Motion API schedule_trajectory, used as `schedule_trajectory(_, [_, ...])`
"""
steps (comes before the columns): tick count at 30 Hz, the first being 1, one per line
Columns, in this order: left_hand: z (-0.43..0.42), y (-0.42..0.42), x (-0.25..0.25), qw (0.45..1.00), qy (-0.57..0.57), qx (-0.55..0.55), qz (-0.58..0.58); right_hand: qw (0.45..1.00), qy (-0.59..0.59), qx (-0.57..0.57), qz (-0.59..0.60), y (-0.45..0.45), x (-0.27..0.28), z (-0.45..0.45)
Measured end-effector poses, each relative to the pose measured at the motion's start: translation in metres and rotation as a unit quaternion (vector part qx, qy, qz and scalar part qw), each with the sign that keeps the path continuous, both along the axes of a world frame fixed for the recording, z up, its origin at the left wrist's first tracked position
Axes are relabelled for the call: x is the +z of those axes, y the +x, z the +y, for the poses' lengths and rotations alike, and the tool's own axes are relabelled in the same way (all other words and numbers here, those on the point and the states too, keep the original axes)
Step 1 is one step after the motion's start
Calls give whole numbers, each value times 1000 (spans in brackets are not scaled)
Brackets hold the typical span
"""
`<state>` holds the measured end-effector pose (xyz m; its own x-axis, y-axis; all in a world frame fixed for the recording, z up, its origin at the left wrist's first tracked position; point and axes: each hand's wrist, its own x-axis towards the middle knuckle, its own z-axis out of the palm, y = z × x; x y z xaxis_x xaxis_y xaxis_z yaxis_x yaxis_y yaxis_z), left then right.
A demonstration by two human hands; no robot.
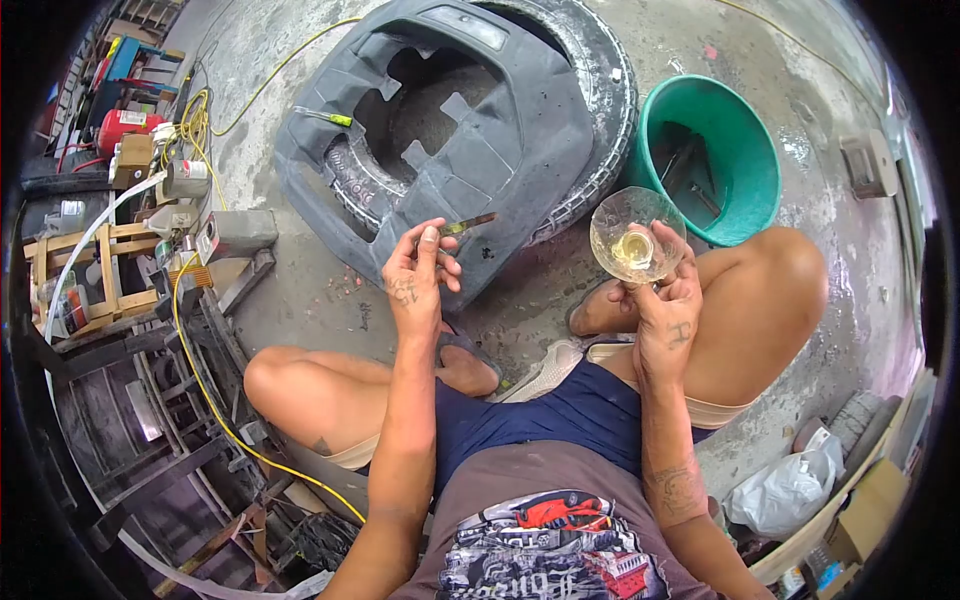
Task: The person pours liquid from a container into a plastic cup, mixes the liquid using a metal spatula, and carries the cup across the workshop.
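Observation:
My left hand (420, 268) pinches a narrow flat strip (468, 224), brownish at its tip and yellow-green nearer my fingers; its exact kind is unclear. My right hand (668, 275) holds up a clear, wide-mouthed plastic cup (612, 228), its narrow centre yellowish, perhaps from liquid. Beyond both hands, a large grey moulded plastic panel (520, 110) with cut-out openings lies on a tyre (608, 95). On the panel's left edge rests a slim tool with a yellow-green handle (338, 119). Neither hand touches the panel.
A green bucket (745, 210) with tools inside stands right of the tyre. Yellow hose (200, 365) runs along the left, past a metal box (240, 236), a red tank (128, 125) and wooden frames. A white plastic bag (790, 485) lies at lower right.

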<state>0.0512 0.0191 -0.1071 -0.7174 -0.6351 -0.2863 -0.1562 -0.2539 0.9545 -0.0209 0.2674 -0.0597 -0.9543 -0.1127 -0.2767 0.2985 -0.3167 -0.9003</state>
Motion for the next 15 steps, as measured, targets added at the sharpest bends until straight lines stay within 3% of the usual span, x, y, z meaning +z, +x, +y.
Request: schedule_trajectory(15, [6,-3,-10,1000,-15,18,-1,1000,1,15,5,1,1,1])
